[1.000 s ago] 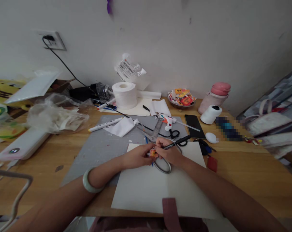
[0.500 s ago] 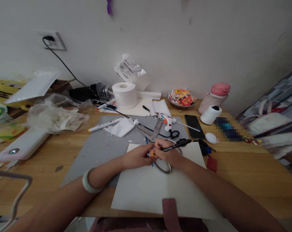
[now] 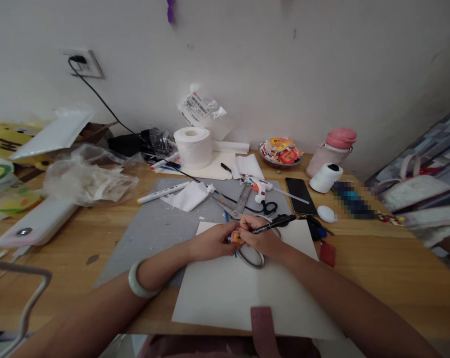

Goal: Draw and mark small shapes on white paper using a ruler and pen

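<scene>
Orange cut-out (image 3: 236, 236), a small piece, is sitting pinched between both hands above the white sheet (image 3: 243, 288), near its far edge. Left hand (image 3: 211, 241) is gripping the piece with its fingertips from the left, a pale bangle (image 3: 137, 280) resting on that wrist. Right hand (image 3: 261, 237) is touching the piece from the right while clasping a black pen (image 3: 273, 223), whose cap end is pointing off to the right. 1 metal ring (image 3: 250, 256) is lying flat on the sheet just under the right hand.

Behind them, a shallow metal dish (image 3: 280, 150) near the wall is holding a heap of orange, red and white printed scraps. Just beside it to the right, a pink bottle (image 3: 331, 147) is standing upright with its lid on. At far left, a clear plastic bag (image 3: 88, 177) is lying crumpled with pale paper bits inside. Toilet roll (image 3: 193, 147) is standing on end by the wall, and a glue gun (image 3: 260, 186) is resting on the grey mat (image 3: 154, 223)
</scene>
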The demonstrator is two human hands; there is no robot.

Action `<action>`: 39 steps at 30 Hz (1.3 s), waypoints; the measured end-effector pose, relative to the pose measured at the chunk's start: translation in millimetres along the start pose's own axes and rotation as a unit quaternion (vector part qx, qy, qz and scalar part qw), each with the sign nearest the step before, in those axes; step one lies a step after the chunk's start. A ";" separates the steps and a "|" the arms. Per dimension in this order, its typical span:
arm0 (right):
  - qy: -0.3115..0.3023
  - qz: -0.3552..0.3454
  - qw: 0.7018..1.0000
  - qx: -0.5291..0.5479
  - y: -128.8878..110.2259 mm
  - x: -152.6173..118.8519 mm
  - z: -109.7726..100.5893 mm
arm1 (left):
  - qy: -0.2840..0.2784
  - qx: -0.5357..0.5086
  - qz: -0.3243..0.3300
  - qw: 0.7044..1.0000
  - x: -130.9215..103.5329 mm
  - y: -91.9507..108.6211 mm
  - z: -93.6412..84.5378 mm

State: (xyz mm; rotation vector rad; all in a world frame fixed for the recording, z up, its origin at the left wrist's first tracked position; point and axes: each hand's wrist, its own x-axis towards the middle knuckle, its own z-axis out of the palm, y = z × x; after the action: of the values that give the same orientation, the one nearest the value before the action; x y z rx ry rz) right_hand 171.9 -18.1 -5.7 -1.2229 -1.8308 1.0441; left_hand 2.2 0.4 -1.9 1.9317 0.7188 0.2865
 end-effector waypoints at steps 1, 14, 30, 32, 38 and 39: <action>-0.002 -0.001 1.000 0.000 -0.5 -0.2 -0.1 | 0.002 0.001 0.001 1.000 0.1 0.4 0.0; -0.007 0.026 0.999 0.028 -4.2 -0.7 -1.0 | 0.002 0.020 0.001 1.000 -0.3 1.4 -0.8; 0.000 0.034 0.999 0.013 -3.0 -0.2 -1.3 | -0.005 0.002 -0.006 1.000 -0.2 0.5 -0.3; 0.000 0.036 0.999 0.018 -3.2 -0.1 -1.2 | -0.002 0.006 -0.005 1.000 -0.3 0.9 -0.3; 0.005 0.025 1.000 0.007 -3.2 0.2 -1.0 | -0.002 0.020 -0.014 1.000 -0.3 1.1 -0.6; 0.003 0.025 1.000 0.006 -3.1 0.1 -1.1 | -0.002 0.019 -0.014 1.000 -0.3 1.2 -0.5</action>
State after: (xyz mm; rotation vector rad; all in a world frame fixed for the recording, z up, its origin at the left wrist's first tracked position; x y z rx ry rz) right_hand 171.7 -18.4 -2.5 -1.2692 -1.7962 1.0755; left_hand 2.2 0.2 -0.6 1.9557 0.7533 0.2524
